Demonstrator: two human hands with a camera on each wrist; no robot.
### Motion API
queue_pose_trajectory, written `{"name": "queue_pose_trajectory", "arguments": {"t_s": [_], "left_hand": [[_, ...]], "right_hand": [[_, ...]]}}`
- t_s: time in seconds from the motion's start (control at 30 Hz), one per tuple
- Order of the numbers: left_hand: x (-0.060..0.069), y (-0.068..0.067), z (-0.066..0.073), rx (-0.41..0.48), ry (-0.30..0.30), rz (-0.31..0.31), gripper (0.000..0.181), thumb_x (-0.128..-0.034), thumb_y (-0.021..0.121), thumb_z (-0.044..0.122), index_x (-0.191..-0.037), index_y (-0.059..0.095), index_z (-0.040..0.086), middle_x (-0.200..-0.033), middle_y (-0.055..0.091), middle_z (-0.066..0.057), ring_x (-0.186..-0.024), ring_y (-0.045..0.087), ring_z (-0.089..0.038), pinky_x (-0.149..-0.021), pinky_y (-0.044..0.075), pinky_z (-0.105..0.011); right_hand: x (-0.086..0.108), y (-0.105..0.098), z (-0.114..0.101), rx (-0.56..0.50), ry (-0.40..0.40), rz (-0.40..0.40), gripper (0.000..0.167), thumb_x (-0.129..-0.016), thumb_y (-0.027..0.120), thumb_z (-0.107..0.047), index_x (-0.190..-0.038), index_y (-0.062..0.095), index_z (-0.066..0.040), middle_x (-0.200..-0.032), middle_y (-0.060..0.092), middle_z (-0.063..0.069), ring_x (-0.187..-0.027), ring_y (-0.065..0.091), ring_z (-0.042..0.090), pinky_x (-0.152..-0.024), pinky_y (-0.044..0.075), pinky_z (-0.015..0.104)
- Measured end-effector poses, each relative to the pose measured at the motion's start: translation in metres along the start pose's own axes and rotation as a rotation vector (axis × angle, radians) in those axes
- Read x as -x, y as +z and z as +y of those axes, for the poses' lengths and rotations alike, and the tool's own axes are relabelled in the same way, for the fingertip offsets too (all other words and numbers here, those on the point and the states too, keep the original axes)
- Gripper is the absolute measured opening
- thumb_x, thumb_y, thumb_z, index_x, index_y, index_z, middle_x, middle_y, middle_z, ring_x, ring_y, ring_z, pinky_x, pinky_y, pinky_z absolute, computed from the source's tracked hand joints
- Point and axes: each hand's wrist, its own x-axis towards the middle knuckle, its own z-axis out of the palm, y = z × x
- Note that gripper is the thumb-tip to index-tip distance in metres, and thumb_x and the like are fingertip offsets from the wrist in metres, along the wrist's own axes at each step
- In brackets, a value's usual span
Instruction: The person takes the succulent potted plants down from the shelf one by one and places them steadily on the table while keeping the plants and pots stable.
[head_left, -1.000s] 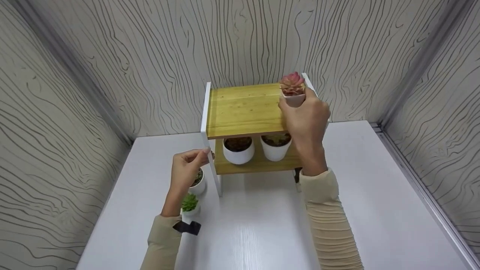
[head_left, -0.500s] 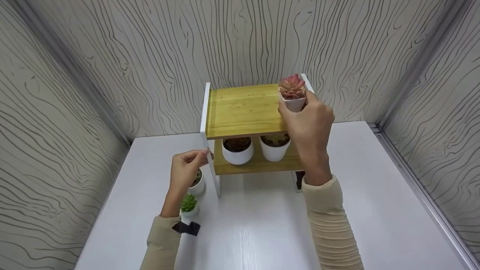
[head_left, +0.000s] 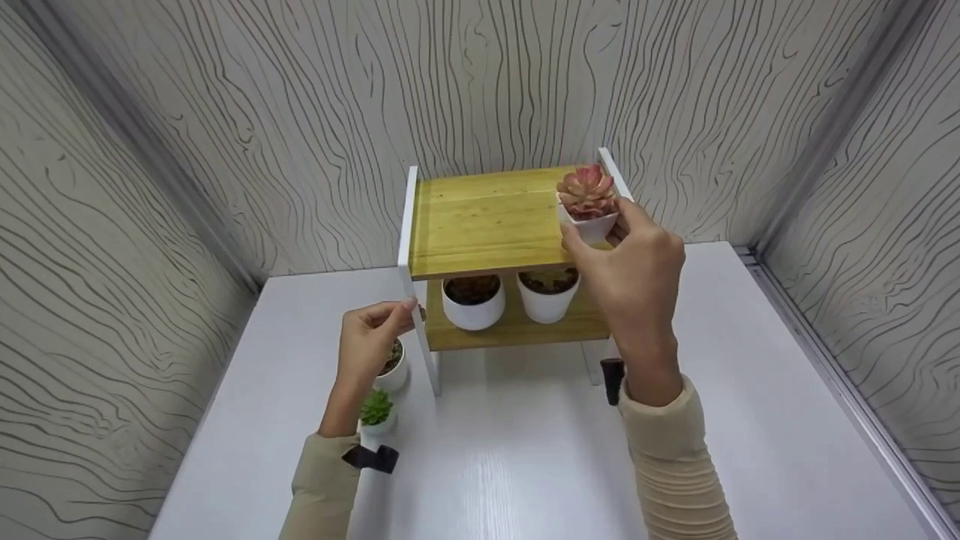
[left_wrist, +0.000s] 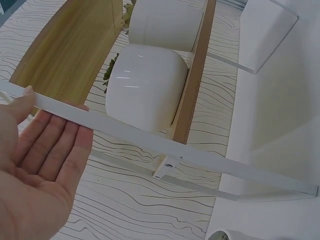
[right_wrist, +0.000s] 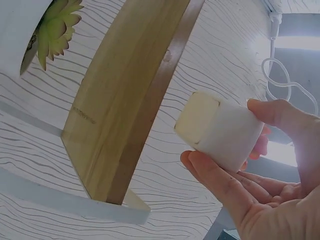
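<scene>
In the head view, the right hand (head_left: 634, 274), partly open with the palm off the pot, holds the small pot (head_left: 595, 228) with the red plant (head_left: 587, 191) over the right end of the top board (head_left: 484, 225). Over the last second both have shifted nearer the person, while the left hand (head_left: 367, 341) has stayed at the left post (head_left: 406, 225) and the two lower pots (head_left: 474, 311) have stayed put. In the left wrist view, that hand's thumb and fingers lie on either side of the post, gripping it, which probably steadies the stand. In the right wrist view, thumb and fingertips pinch the pot, its base (right_wrist: 198, 119) showing apart from the board; the placement therefore looks unsettled, the pot's spot being adjusted.
</scene>
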Motion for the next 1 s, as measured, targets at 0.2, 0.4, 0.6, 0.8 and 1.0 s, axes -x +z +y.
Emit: {"name": "queue_pose_trajectory", "arguments": {"t_s": [0.2,0.4,0.6,0.8,1.0], "left_hand": [[0.0,-0.001,-0.002,-0.002,0.006,-0.003,0.023,-0.1013,0.072,0.023,-0.105,0.082,0.004,-0.107,0.081,-0.016,-0.1,0.08,-0.028,-0.09,0.065,-0.029],[0.001,-0.001,-0.003,0.029,0.012,-0.008,0.021,-0.102,0.071,0.018,-0.107,0.081,0.0,-0.109,0.08,-0.02,-0.099,0.08,-0.027,-0.09,0.065,-0.028],[0.001,-0.001,-0.002,0.012,-0.006,-0.003,0.023,-0.1012,0.072,0.024,-0.103,0.083,0.003,-0.105,0.081,-0.014,-0.095,0.08,-0.02,-0.089,0.065,-0.028],[0.0,-0.001,-0.003,0.024,-0.004,-0.007,0.022,-0.1014,0.072,0.022,-0.104,0.082,0.003,-0.105,0.081,-0.015,-0.098,0.08,-0.025,-0.089,0.065,-0.029],[0.0,-0.002,-0.005,0.028,-0.006,-0.016,0.026,-0.1011,0.073,0.025,-0.105,0.082,0.001,-0.105,0.081,-0.016,-0.097,0.08,-0.024,-0.09,0.065,-0.028]], "right_hand": [[0.011,-0.008,0.005,-0.037,-0.014,0.003,0.051,-0.089,0.085,-0.021,-0.129,0.069,0.007,-0.122,0.075,0.025,-0.111,0.078,0.033,-0.091,0.064,0.038],[0.023,-0.014,0.012,-0.081,-0.016,0.034,0.052,-0.087,0.086,-0.017,-0.129,0.069,0.007,-0.12,0.076,0.025,-0.109,0.078,0.033,-0.092,0.062,0.03],[0.035,-0.021,0.016,-0.074,0.008,0.044,0.054,-0.086,0.088,-0.017,-0.131,0.068,0.006,-0.122,0.075,0.024,-0.11,0.078,0.031,-0.091,0.06,0.025],[0.05,-0.031,0.024,-0.097,0.045,0.035,0.056,-0.085,0.088,-0.013,-0.133,0.067,0.007,-0.123,0.075,0.026,-0.11,0.078,0.034,-0.089,0.056,0.01],[0.06,-0.041,0.036,-0.109,0.101,0.001,0.057,-0.085,0.088,-0.012,-0.134,0.067,0.007,-0.124,0.074,0.026,-0.111,0.077,0.035,-0.087,0.053,0.005]]}}
